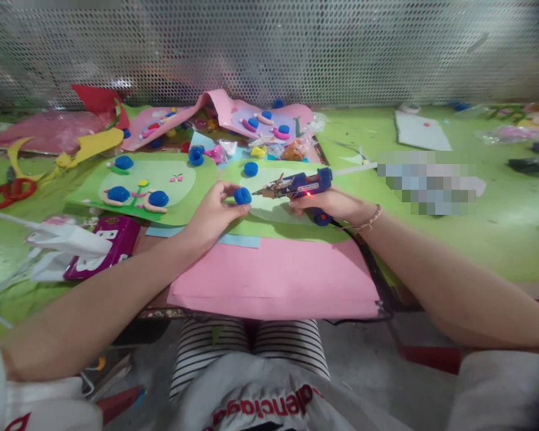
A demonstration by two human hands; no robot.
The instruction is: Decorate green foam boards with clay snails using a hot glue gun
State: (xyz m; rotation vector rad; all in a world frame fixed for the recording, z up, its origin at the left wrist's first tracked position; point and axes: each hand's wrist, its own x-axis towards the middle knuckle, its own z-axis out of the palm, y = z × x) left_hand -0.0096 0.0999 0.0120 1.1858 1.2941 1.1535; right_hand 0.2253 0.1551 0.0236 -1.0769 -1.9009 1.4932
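Note:
Between the thumb and fingers of my left hand [220,209] is a small blue round piece [242,196]. My right hand [336,205] is wrapped round a dark blue glue gun [296,184], whose red light is lit and whose nozzle points left, close by the blue piece. A white glue stick [354,170] sticks out of its back. Beneath both hands lies a green sheet with a paler oval [273,209]. Another blue round piece [251,169] rests on that sheet. To the left, a green sheet [90,194] bears several blue-topped snail shapes and a yellow flower.
Pink sheets [273,278] lie at the near table edge. Red-handled scissors [13,191], a purple packet [121,239] and a white plug strip [72,236] are at left. Decorated pink sheets [224,111] and small plastic bags [296,146] lie behind, before a perforated metal screen [269,54].

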